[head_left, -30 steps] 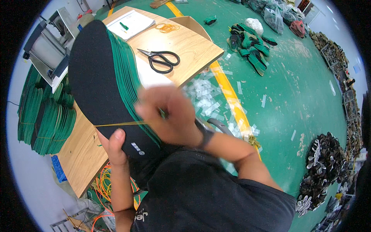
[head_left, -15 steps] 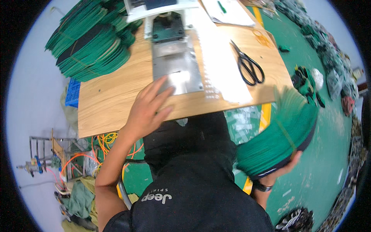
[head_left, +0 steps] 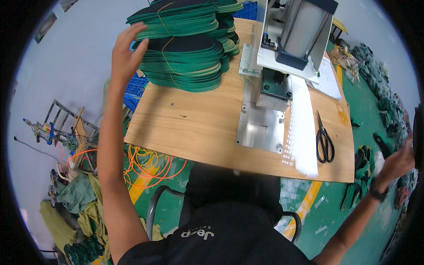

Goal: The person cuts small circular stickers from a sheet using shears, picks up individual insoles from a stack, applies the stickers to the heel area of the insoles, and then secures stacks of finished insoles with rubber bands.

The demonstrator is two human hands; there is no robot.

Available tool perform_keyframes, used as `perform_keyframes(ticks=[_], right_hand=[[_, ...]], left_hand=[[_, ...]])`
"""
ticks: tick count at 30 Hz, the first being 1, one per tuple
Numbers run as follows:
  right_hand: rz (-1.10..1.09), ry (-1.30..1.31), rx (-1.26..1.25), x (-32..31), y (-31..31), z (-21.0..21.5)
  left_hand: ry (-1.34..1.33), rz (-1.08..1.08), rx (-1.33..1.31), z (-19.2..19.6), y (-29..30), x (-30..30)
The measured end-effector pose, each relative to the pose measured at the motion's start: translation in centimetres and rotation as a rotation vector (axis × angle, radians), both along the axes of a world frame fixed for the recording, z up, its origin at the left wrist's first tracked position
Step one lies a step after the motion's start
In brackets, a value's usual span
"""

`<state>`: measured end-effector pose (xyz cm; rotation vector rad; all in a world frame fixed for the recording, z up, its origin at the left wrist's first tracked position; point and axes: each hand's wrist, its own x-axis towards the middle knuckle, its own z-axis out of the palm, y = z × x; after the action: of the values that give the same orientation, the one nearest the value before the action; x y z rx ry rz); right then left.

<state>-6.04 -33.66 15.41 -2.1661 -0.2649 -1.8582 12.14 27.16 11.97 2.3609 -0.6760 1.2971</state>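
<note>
Two banded bundles of green insoles with black tops lie one behind the other at the table's far left: a near bundle (head_left: 185,66) and a far bundle (head_left: 176,20). My left hand (head_left: 126,55) is raised at their left ends, its thumb and fingers apart, holding nothing. Whether its fingertips touch the bundles I cannot tell. At the far right rim is my right hand (head_left: 397,163), stretched out beyond the table and smeared by motion. Its fingers seem closed against a dark thing (head_left: 417,137), mostly cut off by the picture's edge.
A press with a metal base plate (head_left: 260,130) stands on the wooden table (head_left: 190,128). Right of it lie a white strip (head_left: 304,132), black-handled scissors (head_left: 325,143) and papers (head_left: 329,79). A blue crate (head_left: 134,90) sits beyond the left edge, hoses (head_left: 148,165) below.
My right hand has swung outward to the far right; the green insole bundle it held is no longer plainly visible. My left hand has gone from the press plate to the bundles. The view has shifted.
</note>
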Motion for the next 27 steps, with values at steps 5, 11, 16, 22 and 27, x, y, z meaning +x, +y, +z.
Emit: perform_keyframes(ticks=[5,11,16,22,27], right_hand=[[0.509,0.469,-0.182,0.1,13.6,-6.9],[0.795,0.755,-0.005,1.3,19.9,-11.4],[0.900,0.978,0.134,2.5,24.0,-13.8],[0.773,0.674,0.171,10.0,32.6,-15.0],[0.797,0.698,0.583,18.5,37.1,-12.5]], left_hand=[[0.005,0.059,0.416,5.2,2.0,8.1],[0.285,0.154,0.605,8.2,1.4,11.7],[0.114,-0.087,0.189,2.5,0.9,5.9],[0.039,0.208,-0.325,-6.2,5.9,2.8],[0.230,0.201,-0.660,-5.8,5.7,4.7]])
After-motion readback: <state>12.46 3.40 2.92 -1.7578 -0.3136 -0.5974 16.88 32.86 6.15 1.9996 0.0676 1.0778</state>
